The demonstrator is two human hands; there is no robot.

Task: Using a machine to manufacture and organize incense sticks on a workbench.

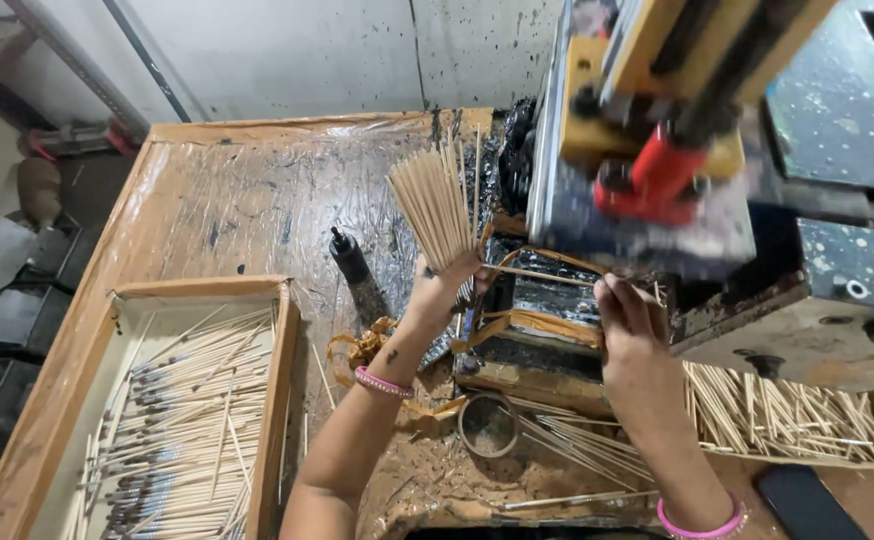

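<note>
The left hand (444,283) is closed around the lower end of a fanned bundle of bare bamboo sticks (437,203), which stands tilted upright just left of the yellow and red machine (657,130). The right hand (629,320) sits below the machine's front with its fingers curled and pinched on a single thin stick (542,273) that runs level toward the left hand. Farther left of the machine, a wooden tray (279,380) holds sticks with dark tips (187,420), and a loose pile of bare sticks (777,415) lies under the machine's right side.
</note>
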